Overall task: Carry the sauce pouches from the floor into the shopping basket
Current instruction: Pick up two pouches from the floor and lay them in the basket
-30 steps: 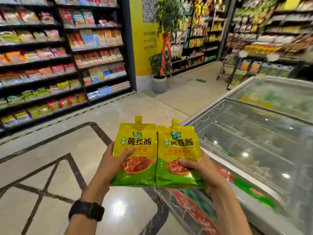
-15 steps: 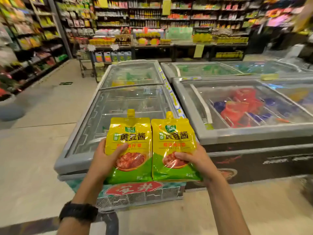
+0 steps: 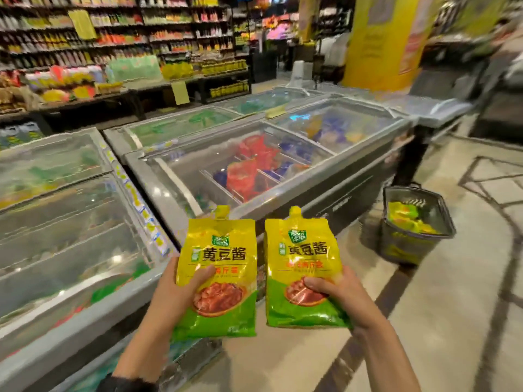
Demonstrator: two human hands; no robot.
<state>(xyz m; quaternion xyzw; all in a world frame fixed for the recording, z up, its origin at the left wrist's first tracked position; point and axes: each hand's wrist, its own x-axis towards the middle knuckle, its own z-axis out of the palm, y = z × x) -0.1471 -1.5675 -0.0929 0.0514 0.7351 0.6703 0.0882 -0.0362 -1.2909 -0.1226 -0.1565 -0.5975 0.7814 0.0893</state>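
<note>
Now the carry is going on: the left hand [image 3: 181, 292] is gripping the left pouch [image 3: 219, 261], the right hand [image 3: 341, 295] the right pouch [image 3: 304, 258], at lower centre. The basket [image 3: 402, 250] is sitting on the floor [image 3: 467, 306] at mid right, well apart; next, I reckon, walking over and lowering them in.

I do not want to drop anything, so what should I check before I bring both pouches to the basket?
1. Left hand grips left pouch: ok.
2. Right hand grips right pouch: ok.
3. Shopping basket in view, standing on the floor to the right: ok.
4. Floor toward the basket free: ok.
5. Room left beside the yellow packs inside: cannot tell.
</note>
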